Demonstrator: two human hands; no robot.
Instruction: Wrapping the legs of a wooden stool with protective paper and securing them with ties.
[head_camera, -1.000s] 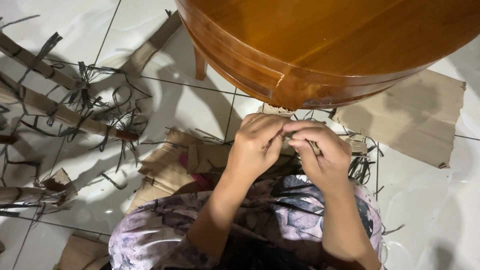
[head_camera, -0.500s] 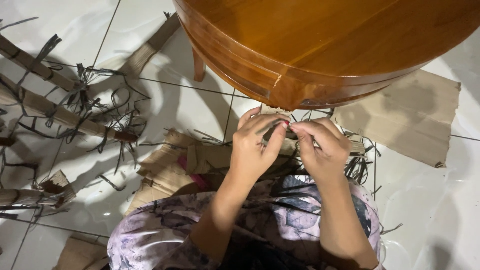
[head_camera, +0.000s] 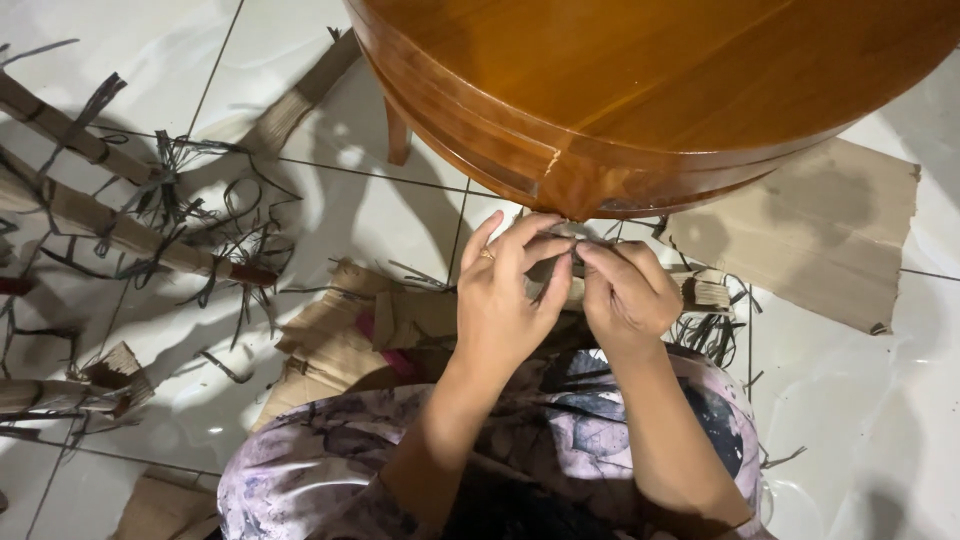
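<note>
A thin dark strip (head_camera: 568, 240) is pinched between the fingertips of my left hand (head_camera: 510, 300) and my right hand (head_camera: 625, 295), both grips pressed together on it, just under the rim of the round wooden table (head_camera: 640, 90) and above my lap. Under my hands lie folded pieces of brown cardboard (head_camera: 340, 335) on the white tiled floor (head_camera: 330, 210). Further left are rolled cardboard sticks (head_camera: 110, 225) tied with dark strands, and a flat cardboard sheet (head_camera: 810, 235) lies to the right.
</note>
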